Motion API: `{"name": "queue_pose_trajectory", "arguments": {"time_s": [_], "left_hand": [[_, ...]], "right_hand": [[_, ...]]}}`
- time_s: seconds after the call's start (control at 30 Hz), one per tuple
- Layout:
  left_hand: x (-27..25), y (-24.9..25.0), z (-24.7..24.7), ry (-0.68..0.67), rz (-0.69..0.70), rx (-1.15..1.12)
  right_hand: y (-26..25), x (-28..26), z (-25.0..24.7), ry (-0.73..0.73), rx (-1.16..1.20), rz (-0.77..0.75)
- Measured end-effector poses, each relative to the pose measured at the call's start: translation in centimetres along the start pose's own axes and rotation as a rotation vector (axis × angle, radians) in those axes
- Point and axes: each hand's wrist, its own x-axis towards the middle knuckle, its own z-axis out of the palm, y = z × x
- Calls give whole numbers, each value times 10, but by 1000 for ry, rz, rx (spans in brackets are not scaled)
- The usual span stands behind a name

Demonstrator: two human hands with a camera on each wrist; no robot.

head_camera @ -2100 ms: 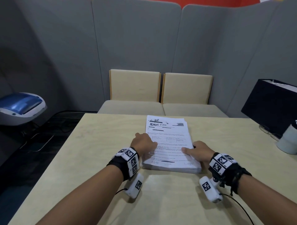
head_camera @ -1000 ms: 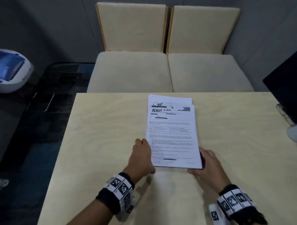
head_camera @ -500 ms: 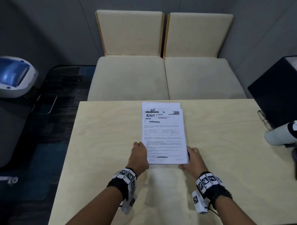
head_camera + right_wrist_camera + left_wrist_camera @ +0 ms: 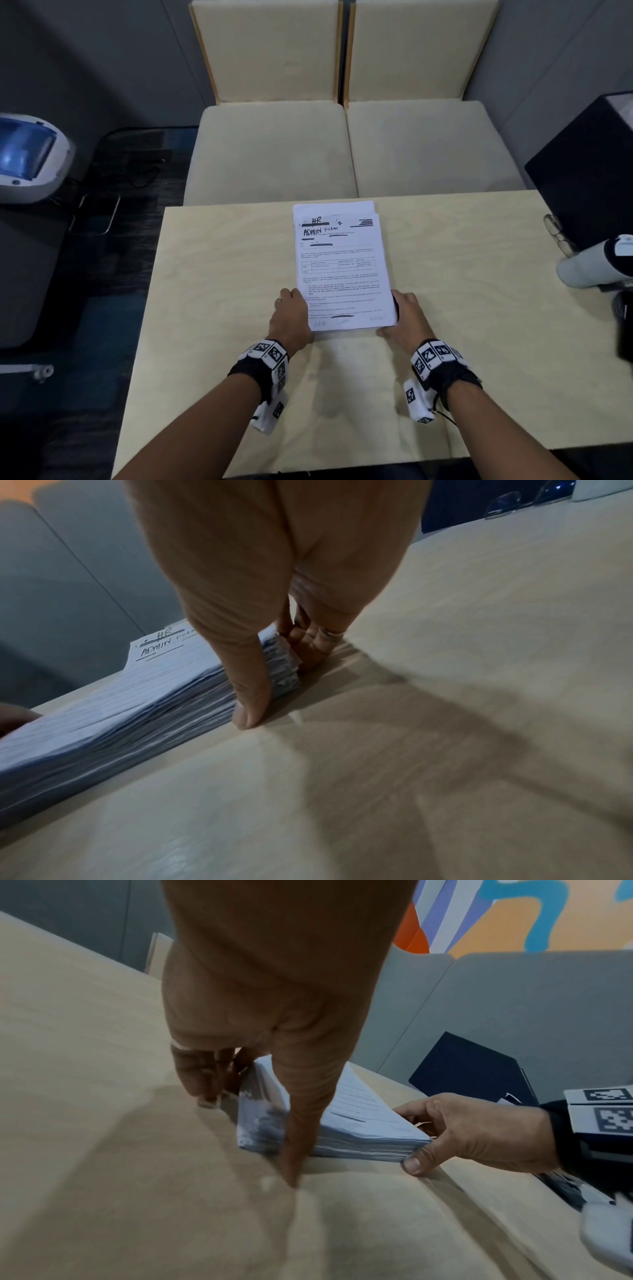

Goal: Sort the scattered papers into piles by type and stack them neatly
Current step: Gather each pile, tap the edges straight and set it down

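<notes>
One thick stack of white papers (image 4: 342,267) lies in the middle of the wooden table (image 4: 222,274), its top sheet hand-lettered "HR ADMIN FORM". A lower sheet sticks out a little at the far end. My left hand (image 4: 291,317) stands against the stack's near left corner, with its fingers (image 4: 202,1080) down the left side and the thumb along the near edge. At the near right corner, my right hand (image 4: 406,317) does the same, its thumb (image 4: 250,696) straight down the near edge of the stack (image 4: 137,710) and its fingers along the right side.
Two beige seats (image 4: 274,154) stand beyond the table's far edge. At the right are a black box (image 4: 589,178), a pair of glasses (image 4: 556,233) and a white cylinder (image 4: 589,263). A white and blue device (image 4: 27,157) sits off the table at the left.
Both hands came off the top sheet and now stand against the stack's sides at its near corners. The head view tilted down. The stack stays in place.
</notes>
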Motion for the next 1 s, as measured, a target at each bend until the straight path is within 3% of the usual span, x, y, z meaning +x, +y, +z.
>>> {"name": "queue_pose_trajectory", "arguments": {"time_s": [0.13, 0.23, 0.33, 0.6, 1.0], "left_hand": [[0, 10, 0, 140, 26, -1], [16, 21, 6, 354, 200, -63], [37, 26, 14, 403, 302, 16], [62, 19, 38, 338, 303, 79], [63, 20, 40, 369, 297, 58]], "right_hand": [[-1, -2, -3, 23, -168, -57], [-12, -2, 5, 158, -390, -341], [-14, 21, 22, 192, -497, -477], [-4, 63, 53, 166, -590, -378], [2, 68, 61, 214, -583, -375]]}}
